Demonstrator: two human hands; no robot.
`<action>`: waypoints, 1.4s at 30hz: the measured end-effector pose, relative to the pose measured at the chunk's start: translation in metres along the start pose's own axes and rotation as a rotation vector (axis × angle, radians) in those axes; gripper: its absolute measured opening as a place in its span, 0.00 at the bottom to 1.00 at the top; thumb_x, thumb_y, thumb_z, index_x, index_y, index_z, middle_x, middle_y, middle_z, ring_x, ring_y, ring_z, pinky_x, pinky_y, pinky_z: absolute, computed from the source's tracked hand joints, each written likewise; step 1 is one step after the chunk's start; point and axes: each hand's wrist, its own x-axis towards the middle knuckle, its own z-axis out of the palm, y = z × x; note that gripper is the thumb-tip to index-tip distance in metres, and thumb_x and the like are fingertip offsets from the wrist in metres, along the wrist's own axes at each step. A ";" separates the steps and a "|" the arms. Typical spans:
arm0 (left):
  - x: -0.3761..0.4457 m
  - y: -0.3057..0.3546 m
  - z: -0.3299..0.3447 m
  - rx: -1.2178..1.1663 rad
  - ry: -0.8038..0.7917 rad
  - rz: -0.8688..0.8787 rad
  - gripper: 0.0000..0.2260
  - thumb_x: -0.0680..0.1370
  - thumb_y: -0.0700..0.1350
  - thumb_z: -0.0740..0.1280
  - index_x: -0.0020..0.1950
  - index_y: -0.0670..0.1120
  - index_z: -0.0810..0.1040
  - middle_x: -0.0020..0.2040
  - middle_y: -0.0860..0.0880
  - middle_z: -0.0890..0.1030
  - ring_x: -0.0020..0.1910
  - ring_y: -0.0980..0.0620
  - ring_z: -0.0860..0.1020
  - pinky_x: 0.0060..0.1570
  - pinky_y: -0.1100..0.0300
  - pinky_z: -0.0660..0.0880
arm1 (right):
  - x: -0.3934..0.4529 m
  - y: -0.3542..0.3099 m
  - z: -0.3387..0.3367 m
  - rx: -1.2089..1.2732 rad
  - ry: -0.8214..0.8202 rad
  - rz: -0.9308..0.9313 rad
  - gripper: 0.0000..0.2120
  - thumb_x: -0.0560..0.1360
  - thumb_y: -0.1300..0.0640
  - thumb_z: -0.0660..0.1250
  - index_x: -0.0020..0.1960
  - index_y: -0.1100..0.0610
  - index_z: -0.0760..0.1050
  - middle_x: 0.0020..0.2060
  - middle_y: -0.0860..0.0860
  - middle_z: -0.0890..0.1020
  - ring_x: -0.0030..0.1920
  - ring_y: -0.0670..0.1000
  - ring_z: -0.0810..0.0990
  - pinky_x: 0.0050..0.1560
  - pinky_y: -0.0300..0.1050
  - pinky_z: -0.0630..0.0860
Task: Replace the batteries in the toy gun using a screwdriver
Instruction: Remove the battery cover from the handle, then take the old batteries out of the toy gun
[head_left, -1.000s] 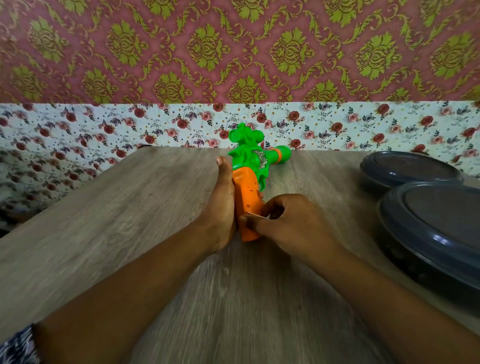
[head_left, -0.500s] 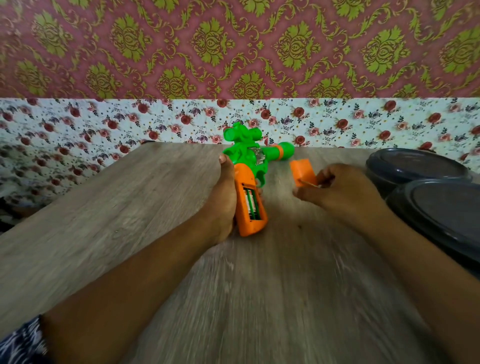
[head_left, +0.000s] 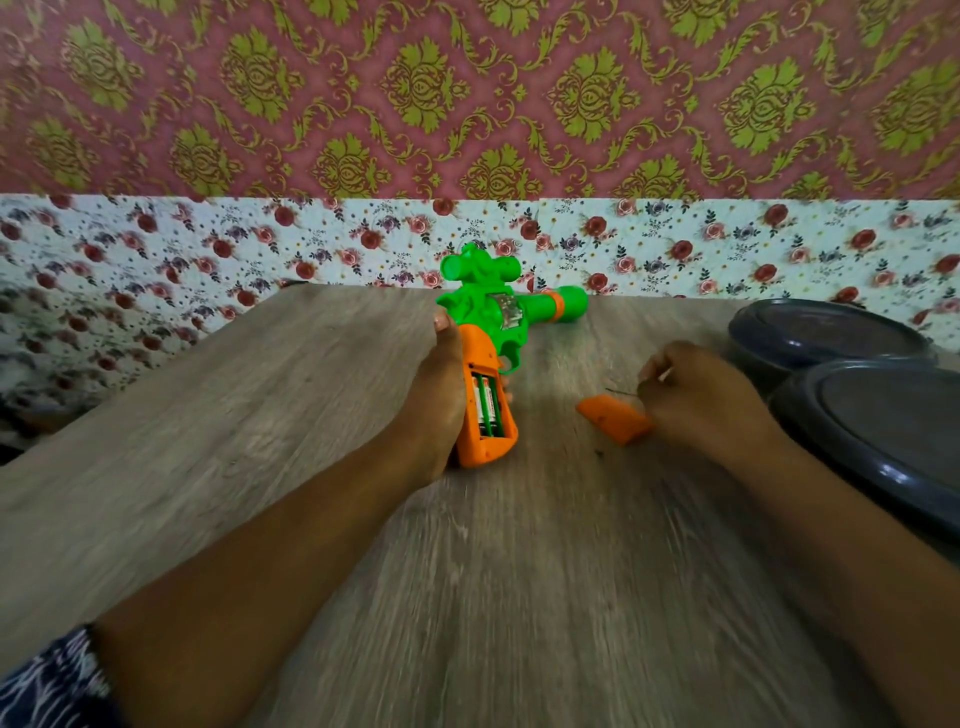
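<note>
1. Reaching in from the lower left, the bare left forearm runs diagonally up across the wooden table (head_left: 208, 415), with a patterned dark sleeve (head_left: 47, 680) showing at its near end.
2. Left hand (head_left: 434, 400) lies on its side against the toy gun (head_left: 491, 353), thumb stretched up along the orange handle and fingertips just peeking round the far side. That grip is wrapped round the handle, steadying it on the table.
3. Toy gun sits mid-table, green body and barrel pointing away and to the right, orange handle towards the camera. Its battery bay is open, and two batteries (head_left: 487, 405) lie side by side inside it.
4. Just right of the handle, apart from it, the orange battery cover (head_left: 613, 418) lies flat on the table, its far end touching the right hand.
5. Right hand (head_left: 701, 400) comes in from the lower right, knuckles up, fingers curled under. A thin pale stick-like thing shows at the fingertips, and a fine dark line runs from it down to the table; this grip looks pinched on it, though the thing is too small to name.
6. Far right, two dark round lidded containers (head_left: 857, 410) sit at the table edge, one behind the other, close beside the right wrist.
</note>
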 end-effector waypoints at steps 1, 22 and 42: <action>0.001 0.000 0.000 -0.013 0.011 0.013 0.31 0.79 0.62 0.44 0.60 0.40 0.74 0.39 0.45 0.77 0.34 0.51 0.77 0.32 0.62 0.77 | 0.001 -0.002 -0.003 0.094 0.023 -0.021 0.05 0.72 0.61 0.64 0.39 0.53 0.73 0.44 0.56 0.81 0.46 0.54 0.78 0.45 0.44 0.72; 0.002 -0.003 -0.001 -0.032 0.075 0.056 0.27 0.79 0.61 0.45 0.45 0.43 0.75 0.36 0.43 0.77 0.32 0.50 0.77 0.35 0.59 0.75 | -0.009 -0.071 0.008 0.471 -0.362 -0.182 0.03 0.80 0.57 0.57 0.52 0.56 0.67 0.28 0.55 0.79 0.16 0.46 0.64 0.20 0.35 0.62; 0.004 -0.008 -0.002 0.066 0.098 0.128 0.28 0.80 0.61 0.45 0.60 0.43 0.73 0.41 0.45 0.80 0.37 0.51 0.80 0.39 0.58 0.77 | -0.012 -0.058 0.038 0.278 0.082 -0.557 0.04 0.68 0.64 0.71 0.41 0.57 0.80 0.36 0.49 0.82 0.37 0.45 0.79 0.38 0.34 0.73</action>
